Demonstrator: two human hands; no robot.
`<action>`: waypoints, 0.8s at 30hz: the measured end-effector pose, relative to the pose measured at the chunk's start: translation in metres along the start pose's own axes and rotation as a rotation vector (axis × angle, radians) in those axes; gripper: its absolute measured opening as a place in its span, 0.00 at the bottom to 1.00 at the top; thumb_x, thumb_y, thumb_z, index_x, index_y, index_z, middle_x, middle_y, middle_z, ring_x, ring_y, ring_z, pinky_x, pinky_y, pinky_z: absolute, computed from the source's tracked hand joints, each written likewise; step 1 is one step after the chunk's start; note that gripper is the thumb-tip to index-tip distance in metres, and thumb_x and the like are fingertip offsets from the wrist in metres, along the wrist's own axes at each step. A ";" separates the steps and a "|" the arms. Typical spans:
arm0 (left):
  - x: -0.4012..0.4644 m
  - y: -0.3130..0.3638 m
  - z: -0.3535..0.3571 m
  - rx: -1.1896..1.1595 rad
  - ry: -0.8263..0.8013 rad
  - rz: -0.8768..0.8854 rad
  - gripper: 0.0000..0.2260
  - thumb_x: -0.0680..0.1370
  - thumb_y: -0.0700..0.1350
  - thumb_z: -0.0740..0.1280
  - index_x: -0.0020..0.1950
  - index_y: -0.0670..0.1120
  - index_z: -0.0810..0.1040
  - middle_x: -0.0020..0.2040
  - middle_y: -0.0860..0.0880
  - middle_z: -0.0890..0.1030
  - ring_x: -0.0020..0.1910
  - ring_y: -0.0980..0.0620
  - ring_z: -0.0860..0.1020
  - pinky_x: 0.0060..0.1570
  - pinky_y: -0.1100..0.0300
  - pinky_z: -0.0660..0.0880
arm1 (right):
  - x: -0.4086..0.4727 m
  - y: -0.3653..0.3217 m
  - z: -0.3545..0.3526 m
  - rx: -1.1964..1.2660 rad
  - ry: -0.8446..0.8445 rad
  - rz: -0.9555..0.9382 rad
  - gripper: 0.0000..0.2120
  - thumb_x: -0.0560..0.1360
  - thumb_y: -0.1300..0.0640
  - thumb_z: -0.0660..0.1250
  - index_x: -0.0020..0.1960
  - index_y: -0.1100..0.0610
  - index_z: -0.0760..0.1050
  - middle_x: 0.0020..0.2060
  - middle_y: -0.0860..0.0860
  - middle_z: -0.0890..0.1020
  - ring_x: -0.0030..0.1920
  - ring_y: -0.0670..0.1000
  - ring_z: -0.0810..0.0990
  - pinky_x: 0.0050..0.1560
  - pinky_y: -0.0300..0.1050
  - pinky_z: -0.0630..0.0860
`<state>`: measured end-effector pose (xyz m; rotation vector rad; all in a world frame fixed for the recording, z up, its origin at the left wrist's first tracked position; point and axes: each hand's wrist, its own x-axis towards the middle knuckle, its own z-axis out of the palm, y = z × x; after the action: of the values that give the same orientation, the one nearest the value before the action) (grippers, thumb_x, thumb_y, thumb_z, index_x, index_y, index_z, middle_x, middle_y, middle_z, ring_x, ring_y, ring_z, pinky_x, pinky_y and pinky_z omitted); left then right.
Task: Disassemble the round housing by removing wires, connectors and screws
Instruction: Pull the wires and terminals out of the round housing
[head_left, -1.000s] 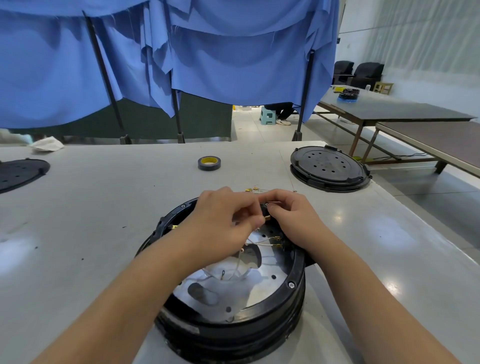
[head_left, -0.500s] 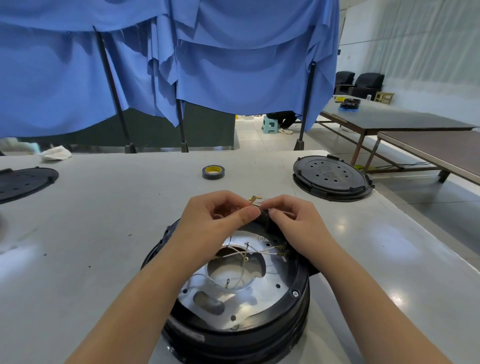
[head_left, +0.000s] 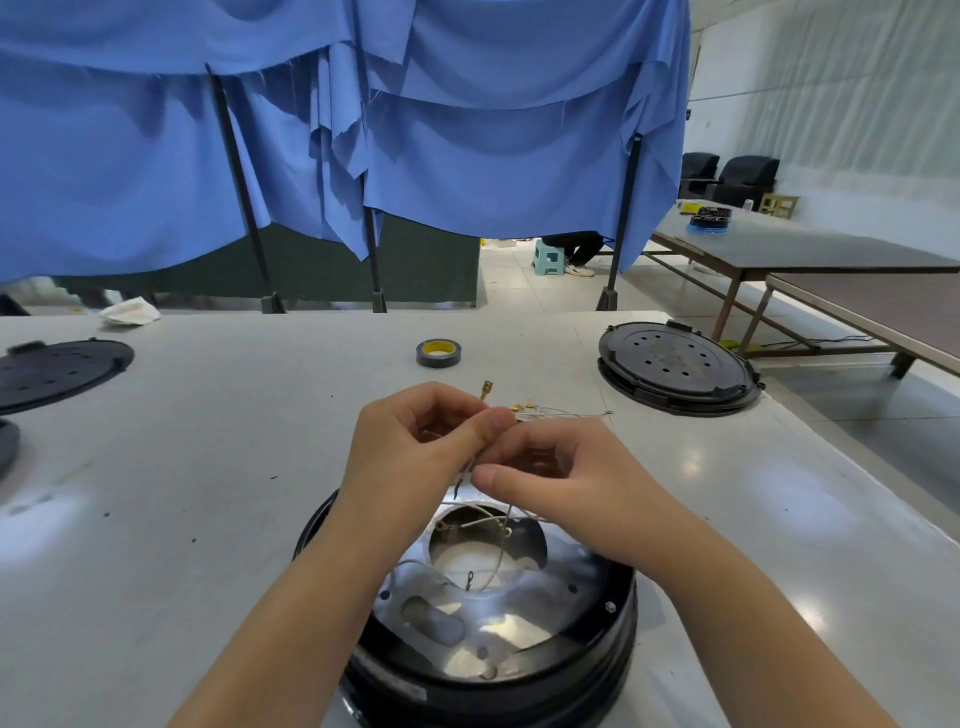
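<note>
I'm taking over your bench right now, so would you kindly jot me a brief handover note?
Left hand: pinching a thin wire lifted above the round housing; a brass connector sticks up past its fingers.
Right hand: fingers curled, pinching the same wire beside the left.
Housing sits at the near table edge, open, metal plate exposed.
Done: some loose wires with connectors lie on the table beyond the hands.
Left: wires inside the central opening, and rim screws such as the screw on the right.
</note>
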<state>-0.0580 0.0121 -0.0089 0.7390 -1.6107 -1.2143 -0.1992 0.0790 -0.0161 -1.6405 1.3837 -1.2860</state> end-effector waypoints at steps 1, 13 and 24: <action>0.000 0.001 0.000 -0.016 -0.001 -0.001 0.08 0.62 0.52 0.75 0.37 0.51 0.84 0.34 0.49 0.84 0.35 0.50 0.84 0.35 0.62 0.80 | 0.001 0.001 0.002 0.004 0.017 0.007 0.06 0.66 0.48 0.73 0.40 0.49 0.84 0.38 0.50 0.86 0.42 0.48 0.84 0.45 0.40 0.79; 0.003 -0.011 0.000 0.020 0.013 -0.007 0.04 0.71 0.49 0.73 0.44 0.52 0.82 0.39 0.53 0.85 0.39 0.58 0.83 0.37 0.70 0.76 | 0.003 0.006 -0.007 0.033 0.230 0.108 0.04 0.71 0.59 0.73 0.38 0.52 0.82 0.36 0.53 0.86 0.42 0.53 0.85 0.50 0.51 0.80; 0.000 -0.025 0.005 0.722 -0.268 -0.074 0.19 0.78 0.52 0.64 0.69 0.55 0.69 0.70 0.58 0.67 0.68 0.60 0.66 0.66 0.62 0.62 | 0.017 0.086 -0.097 -0.629 0.478 0.533 0.06 0.71 0.58 0.69 0.35 0.52 0.79 0.37 0.47 0.83 0.42 0.50 0.81 0.42 0.45 0.76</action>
<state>-0.0645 0.0061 -0.0328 1.1183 -2.3019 -0.7829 -0.3204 0.0525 -0.0571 -1.1890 2.5086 -0.9996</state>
